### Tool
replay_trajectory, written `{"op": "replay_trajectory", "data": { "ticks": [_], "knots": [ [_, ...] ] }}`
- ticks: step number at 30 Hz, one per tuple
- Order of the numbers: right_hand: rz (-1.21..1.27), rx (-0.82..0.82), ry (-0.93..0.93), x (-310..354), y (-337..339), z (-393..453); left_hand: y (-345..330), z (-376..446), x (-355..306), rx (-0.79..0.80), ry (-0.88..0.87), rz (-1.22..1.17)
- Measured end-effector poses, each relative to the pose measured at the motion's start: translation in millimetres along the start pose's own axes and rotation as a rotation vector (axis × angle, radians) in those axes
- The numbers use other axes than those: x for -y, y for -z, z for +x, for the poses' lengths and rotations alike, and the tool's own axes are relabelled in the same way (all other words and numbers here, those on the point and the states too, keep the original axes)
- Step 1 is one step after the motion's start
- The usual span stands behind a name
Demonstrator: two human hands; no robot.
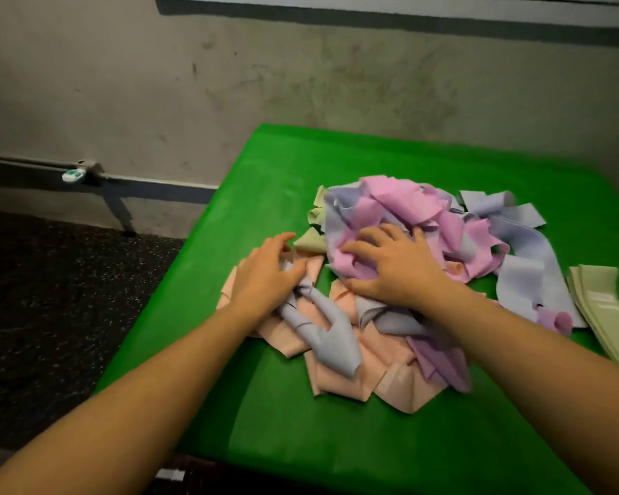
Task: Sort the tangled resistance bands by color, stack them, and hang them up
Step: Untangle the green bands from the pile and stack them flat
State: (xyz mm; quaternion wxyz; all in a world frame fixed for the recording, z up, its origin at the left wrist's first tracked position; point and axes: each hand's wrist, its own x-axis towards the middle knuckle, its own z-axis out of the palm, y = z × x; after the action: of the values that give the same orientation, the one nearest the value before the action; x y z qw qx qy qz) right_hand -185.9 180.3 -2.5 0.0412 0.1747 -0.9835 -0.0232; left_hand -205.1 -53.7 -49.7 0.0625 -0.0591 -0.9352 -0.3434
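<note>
1. A bright green cloth-covered table (283, 416) fills the middle and right of the head view, set against a stained grey concrete wall (229, 94).
2. A tangled heap of flat stretchy resistance bands (401, 280) lies on the table, toward its 1 o'clock part as seen from the person.
3. Pink-violet bands (404, 200) crown the heap at 12 o'clock; pale lavender-blue bands (526, 259) spread out to 3 o'clock; peach-coloured bands (343, 382) fan out at 6 o'clock; a few pale green bands (310, 241) poke out at 10 o'clock.
4. A neat flat stack of pale green bands (597, 309) lies apart at the heap's 4 o'clock side, near the table's right edge.
5. The left hand (265, 276) rests palm down on the peach bands at the heap's 9 o'clock side; its fingers are curled and appear to be grasping a twisted lavender-blue strip (331, 337), which trails toward 5 o'clock.
6. The right hand (397, 266) lies palm down on the middle of the heap, fingers spread and bent into the pink-violet bands; whether they pinch a band or only press on it cannot be told.
7. Dark speckled floor (51, 316) lies at 9 o'clock, with a grey metal rail (33, 164) along the wall foot.
</note>
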Motion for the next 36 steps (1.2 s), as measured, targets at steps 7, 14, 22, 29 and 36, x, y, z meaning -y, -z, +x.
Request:
{"op": "replay_trajectory", "data": {
  "ticks": [7, 14, 22, 29, 36],
  "knots": [
    [0.027, -0.099, -0.206, -29, -13, 0, -4, 14, -16, -0.112, -0.003, 0.093],
    [-0.079, -0.192, -0.361, -48, -5, -2, -2, 14, -16, -0.218, -0.098, -0.21],
    [0.327, -0.088, -0.439, -35, 9, -1, 31, 5, -34, -0.267, 0.193, -1.004],
    [0.218, 0.042, -0.305, 6, 42, -19, 75, -25, -61, -0.329, 0.126, -1.091],
    [0.761, -0.191, -0.175, 57, 77, -54, 91, -64, -90, -0.2, 0.114, -1.175]
  ]
}}
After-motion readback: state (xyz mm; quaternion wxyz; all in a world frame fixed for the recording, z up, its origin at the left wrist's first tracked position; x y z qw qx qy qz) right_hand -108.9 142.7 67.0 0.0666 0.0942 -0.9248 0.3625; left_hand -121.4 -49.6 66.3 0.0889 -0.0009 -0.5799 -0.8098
